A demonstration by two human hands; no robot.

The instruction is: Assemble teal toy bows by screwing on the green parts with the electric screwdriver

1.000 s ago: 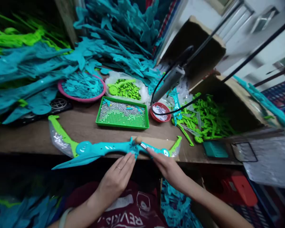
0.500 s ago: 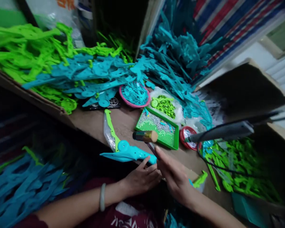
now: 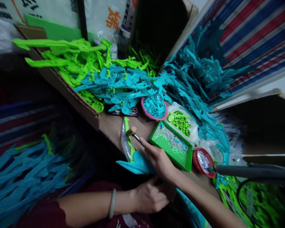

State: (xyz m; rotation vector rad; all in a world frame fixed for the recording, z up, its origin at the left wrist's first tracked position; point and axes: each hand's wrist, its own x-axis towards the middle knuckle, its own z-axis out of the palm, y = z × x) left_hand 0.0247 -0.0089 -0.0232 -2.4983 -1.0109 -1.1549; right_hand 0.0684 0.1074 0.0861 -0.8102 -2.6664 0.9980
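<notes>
In the head view, the right hand [image 3: 160,160] is wrapped around a mallet [image 3: 132,130] — its head showing across the lime-green limb [image 3: 132,150] of a teal toy bow [image 3: 138,163] at the bench [image 3: 111,128] edge. The left hand [image 3: 152,196] is curled just below the right — whether it grips anything, I cannot tell
</notes>
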